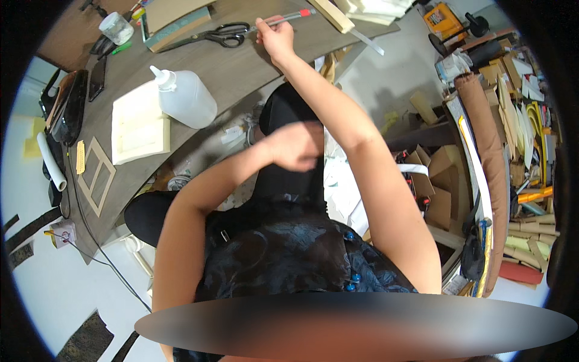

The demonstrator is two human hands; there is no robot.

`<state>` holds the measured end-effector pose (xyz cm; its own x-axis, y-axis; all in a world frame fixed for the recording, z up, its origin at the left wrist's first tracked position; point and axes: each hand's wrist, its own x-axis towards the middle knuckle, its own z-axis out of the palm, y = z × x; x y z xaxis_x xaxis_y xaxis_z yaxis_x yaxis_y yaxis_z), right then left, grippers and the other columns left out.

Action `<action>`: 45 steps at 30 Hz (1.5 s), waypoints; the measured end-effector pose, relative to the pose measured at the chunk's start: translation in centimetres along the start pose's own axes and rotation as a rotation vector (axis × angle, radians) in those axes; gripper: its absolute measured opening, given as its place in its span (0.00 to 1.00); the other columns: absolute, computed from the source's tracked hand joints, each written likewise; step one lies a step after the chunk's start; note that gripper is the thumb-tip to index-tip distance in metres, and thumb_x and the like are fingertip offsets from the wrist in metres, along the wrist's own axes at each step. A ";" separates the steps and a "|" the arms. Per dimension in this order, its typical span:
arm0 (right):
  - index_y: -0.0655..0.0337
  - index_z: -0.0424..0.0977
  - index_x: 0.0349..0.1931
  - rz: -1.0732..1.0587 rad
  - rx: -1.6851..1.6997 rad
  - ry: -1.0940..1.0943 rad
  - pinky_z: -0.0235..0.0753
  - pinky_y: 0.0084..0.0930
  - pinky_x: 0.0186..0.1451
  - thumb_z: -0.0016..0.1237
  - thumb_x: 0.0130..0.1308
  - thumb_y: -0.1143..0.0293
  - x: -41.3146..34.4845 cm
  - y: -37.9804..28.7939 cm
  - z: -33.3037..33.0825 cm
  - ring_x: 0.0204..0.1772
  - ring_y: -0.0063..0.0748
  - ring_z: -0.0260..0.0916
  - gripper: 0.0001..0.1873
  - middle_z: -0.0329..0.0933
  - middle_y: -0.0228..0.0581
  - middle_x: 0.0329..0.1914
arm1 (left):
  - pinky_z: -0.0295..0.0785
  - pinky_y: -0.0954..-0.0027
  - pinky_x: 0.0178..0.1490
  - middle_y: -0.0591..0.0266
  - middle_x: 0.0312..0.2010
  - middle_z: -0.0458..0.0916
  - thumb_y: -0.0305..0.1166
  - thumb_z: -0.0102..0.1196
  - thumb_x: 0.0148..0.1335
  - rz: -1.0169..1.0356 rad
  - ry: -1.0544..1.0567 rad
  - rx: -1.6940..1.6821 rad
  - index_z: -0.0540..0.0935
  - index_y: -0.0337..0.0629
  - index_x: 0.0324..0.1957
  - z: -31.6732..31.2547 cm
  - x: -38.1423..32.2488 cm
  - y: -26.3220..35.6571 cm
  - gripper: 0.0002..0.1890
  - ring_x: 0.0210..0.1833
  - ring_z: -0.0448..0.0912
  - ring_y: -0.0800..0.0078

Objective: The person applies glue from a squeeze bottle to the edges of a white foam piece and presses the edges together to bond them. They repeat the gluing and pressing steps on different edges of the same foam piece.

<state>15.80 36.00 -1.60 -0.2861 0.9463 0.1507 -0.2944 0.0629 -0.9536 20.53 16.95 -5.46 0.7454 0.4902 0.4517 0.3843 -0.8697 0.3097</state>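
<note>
My right hand [276,40] is at the far edge of the worktable [244,72], its fingers closed on a slim grey tool [291,17] with a red end. Just left of that hand lies a pair of black-handled scissors [226,35], blades pointing left. Blurred by motion, my left hand [296,147] is over my lap; whether it holds anything cannot be made out. A translucent squeeze bottle [190,99] with a white nozzle stands near the table edge. Beside it is a cream foam-like block [138,131] with a recessed part.
A thin frame [97,176] and a yellow strip [80,157] lie on the left, near a phone [97,79] and a black bag [70,108]. At the back are a jar [116,28] and a box [178,29]. Cardboard boxes [434,190] and a brown roll [484,158] stand right.
</note>
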 end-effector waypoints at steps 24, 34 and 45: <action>0.59 0.73 0.52 -0.282 -2.009 -0.203 0.63 0.69 0.66 0.39 0.72 0.67 9.2 -1.8 -3.2 0.60 0.52 0.78 0.14 0.83 0.49 0.51 | 0.63 0.53 0.73 0.40 0.66 0.66 0.48 0.79 0.46 -1.165 0.788 0.285 0.62 0.32 0.70 -18.5 -11.3 7.7 0.54 0.70 0.67 0.47; 0.57 0.64 0.72 -0.396 -0.925 -0.687 0.59 0.56 0.79 0.66 0.54 0.74 -5.2 -9.1 -1.0 0.77 0.52 0.61 0.42 0.64 0.47 0.74 | 0.76 0.57 0.65 0.58 0.57 0.79 0.36 0.65 0.68 -0.891 1.440 -0.857 0.68 0.36 0.66 -19.8 -11.2 7.9 0.30 0.60 0.80 0.64; 0.65 0.52 0.74 -0.410 0.214 -0.532 0.58 0.61 0.78 0.71 0.51 0.40 -14.6 -7.1 7.1 0.74 0.60 0.64 0.60 0.64 0.59 0.72 | 0.75 0.61 0.50 0.55 0.49 0.79 0.46 0.70 0.61 -1.109 0.899 -0.353 0.74 0.33 0.56 -18.8 -12.7 10.1 0.31 0.50 0.77 0.67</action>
<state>15.58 19.43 4.84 -0.5043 0.5725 0.6464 -0.6315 0.2660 -0.7283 4.76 3.02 7.68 -0.4686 0.8673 0.1679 0.2721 -0.0392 0.9615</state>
